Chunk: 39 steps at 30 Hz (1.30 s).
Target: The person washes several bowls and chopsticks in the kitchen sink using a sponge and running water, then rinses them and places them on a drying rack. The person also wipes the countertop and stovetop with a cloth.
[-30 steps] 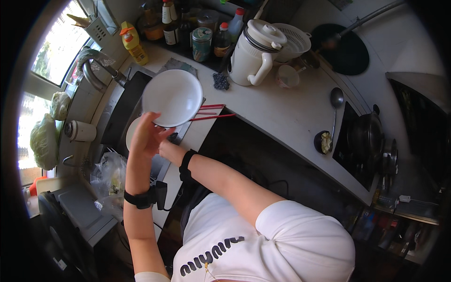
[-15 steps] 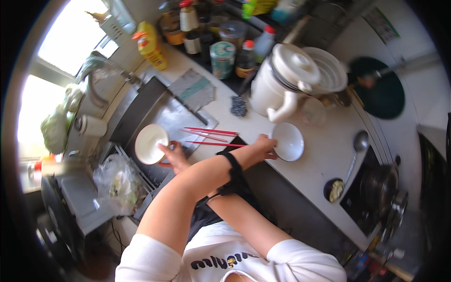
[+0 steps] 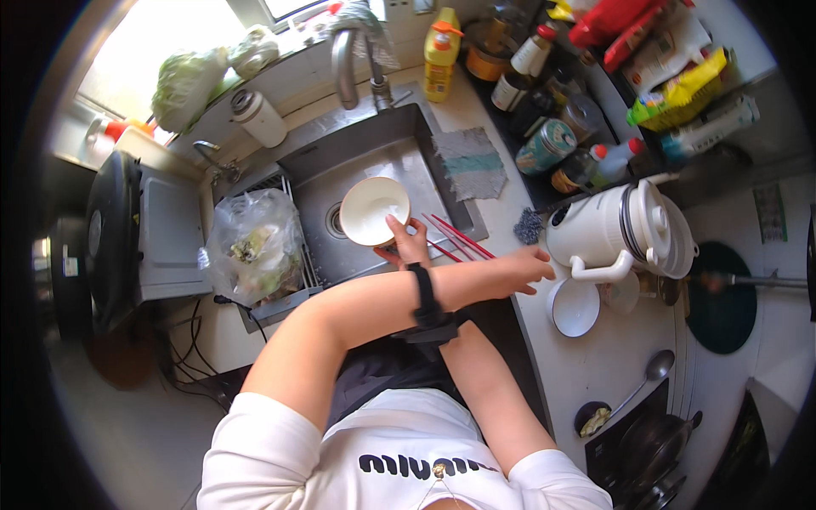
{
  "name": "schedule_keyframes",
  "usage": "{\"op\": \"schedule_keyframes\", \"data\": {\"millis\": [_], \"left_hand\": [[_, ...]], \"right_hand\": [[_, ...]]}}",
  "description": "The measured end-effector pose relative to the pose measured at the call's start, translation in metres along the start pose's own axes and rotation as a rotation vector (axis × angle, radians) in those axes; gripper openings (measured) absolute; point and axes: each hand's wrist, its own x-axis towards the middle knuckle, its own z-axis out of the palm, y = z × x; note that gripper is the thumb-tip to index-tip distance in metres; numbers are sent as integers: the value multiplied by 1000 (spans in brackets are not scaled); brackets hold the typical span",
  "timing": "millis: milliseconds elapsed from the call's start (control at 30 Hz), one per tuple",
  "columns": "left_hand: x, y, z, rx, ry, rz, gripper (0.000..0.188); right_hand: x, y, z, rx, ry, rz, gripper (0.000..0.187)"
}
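Right fingers (image 3: 391, 256) partly hidden behind cream bowl (image 3: 372, 209), right forearm (image 3: 493, 382) beneath left forearm (image 3: 374, 302); basket (image 3: 682, 240) mostly behind kettle (image 3: 595, 228)

My pale counter (image 3: 612, 370) carries a white bowl (image 3: 575, 308), a cream jug (image 3: 597, 228), a scouring pad (image 3: 528, 226), a cloth (image 3: 469, 163) and a ladle (image 3: 659, 365).

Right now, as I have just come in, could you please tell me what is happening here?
A person's arms are crossed at a kitchen counter. The right hand holds a cream bowl over the sink. The left hand, open and holding nothing, is stretched across the body, close to a white bowl on the counter beside the pitcher. Red chopsticks lie at the sink's edge, between the two bowls.
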Motion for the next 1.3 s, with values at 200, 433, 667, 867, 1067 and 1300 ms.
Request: {"op": "schedule_keyframes", "data": {"millis": [200, 433, 667, 867, 1067, 1300], "left_hand": [[-136, -1, -148, 9, 869, 1033, 26], [-155, -69, -225, -917, 721, 522, 61], [-136, -75, -270, -1099, 683, 530, 59], [-107, -70, -287, -1466, 614, 301, 59], [-73, -61, -291, -1667, 430, 269, 62], [-51, -45, -293, -1753, 383, 207, 60]], "right_hand": [[13, -19, 30, 59, -193, -173, 71], [7, -32, 75, -261, -83, 11, 63], [81, -80, 79, -888, -9, 6, 71], [183, -151, 101, -698, 35, 37, 77], [221, -164, 115, -604, -7, 63, 80], [234, -166, 119, -335, -26, 134, 36]]}}
